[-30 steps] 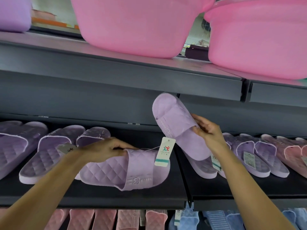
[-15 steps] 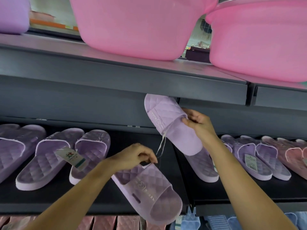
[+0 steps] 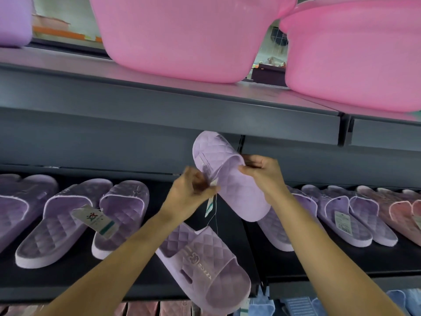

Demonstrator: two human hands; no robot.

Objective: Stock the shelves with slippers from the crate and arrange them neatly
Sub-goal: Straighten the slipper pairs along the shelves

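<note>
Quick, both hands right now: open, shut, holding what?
Left hand: curled, pinching the hang tag beside the raised slipper.
Right hand: gripping the raised slipper at its strap.

Bare black shelf shows between the tagged lilac pair and the lone slipper at right. An overhanging lilac slipper and the upper shelf narrow the approach.

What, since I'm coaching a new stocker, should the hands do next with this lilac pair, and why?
Probably lower the raised lilac slipper from the right hand beside its mate, which overhangs the shelf edge; the left hand pinches the tag string joining them.
</note>
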